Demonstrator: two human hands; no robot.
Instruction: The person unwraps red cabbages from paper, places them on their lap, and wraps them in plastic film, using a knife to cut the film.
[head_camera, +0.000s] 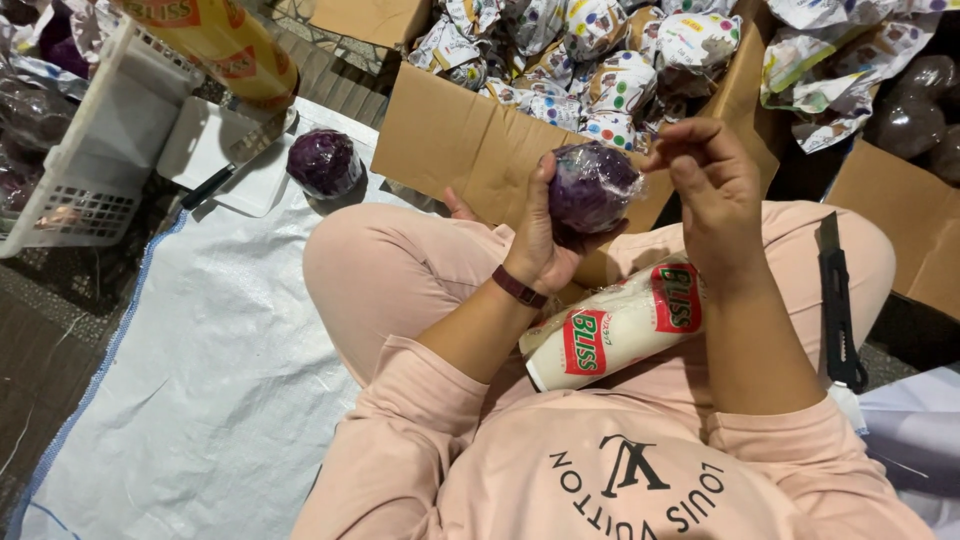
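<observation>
Left hand (535, 235) cups a purple cabbage (592, 185) from below, raised over the lap; right hand (712, 190), just right of it, pinches clear film off its surface. Film roll (615, 325) lies crosswise on the lap beneath both hands, nearer the right forearm

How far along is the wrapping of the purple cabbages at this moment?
Done: one wrapped purple cabbage lies on the white sheet. In hand: the left hand cups a cabbage already covered in clear film, while the right hand pinches the film at its edge; the film roll rests on the lap. Left: many paper-wrapped heads fill the cardboard box.
</observation>
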